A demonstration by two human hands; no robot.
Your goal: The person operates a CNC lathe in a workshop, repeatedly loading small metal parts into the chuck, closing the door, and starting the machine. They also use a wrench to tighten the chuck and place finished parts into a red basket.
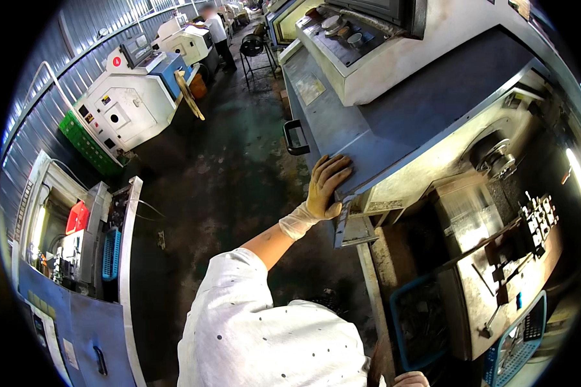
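My left hand (324, 184), in a stained glove, grips the edge of a blue-grey sliding door (419, 113) of a machine, fingers over it and thumb below. A black handle (295, 137) is on the door's side, above my hand. Inside the open machine are a spindle chuck (497, 158), a metal slide (468, 213) and a tool block (539, 219). My right hand (407, 380) just shows at the bottom edge, fingers curled; what it holds, if anything, is out of view.
A dark stained floor (219, 180) runs between machines. A blue machine (84, 322) holding baskets stands left, a white one (126, 113) beyond it. A person (216, 39) stands far back near a black stand (253, 48). Blue baskets (516, 335) sit at lower right.
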